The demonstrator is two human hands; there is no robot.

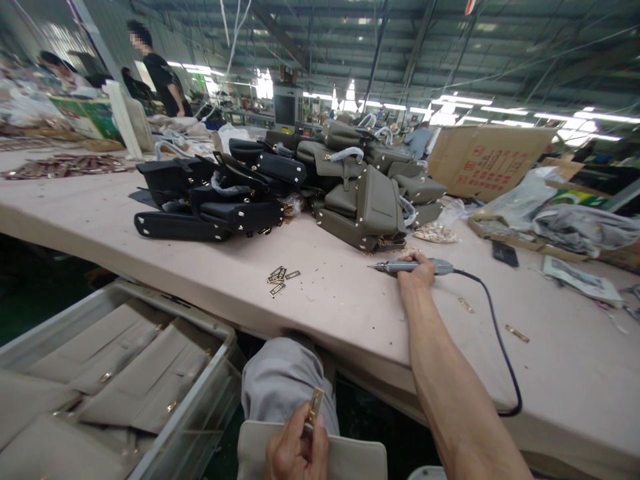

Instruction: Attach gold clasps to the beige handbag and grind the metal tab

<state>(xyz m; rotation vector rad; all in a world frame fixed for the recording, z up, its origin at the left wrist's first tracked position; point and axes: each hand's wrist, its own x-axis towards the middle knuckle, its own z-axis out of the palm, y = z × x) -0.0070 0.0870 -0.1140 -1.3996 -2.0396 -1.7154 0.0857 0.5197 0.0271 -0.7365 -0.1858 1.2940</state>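
Under right hand (419,270), electric screwdriver (411,267), on table (330,300)

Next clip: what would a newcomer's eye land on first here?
Probably the heap of black bags and olive bags piled mid-table. Next, the right hand on a corded tool lying on the table, and the left hand low at the frame's bottom, pinching a small brass plate over a beige piece.
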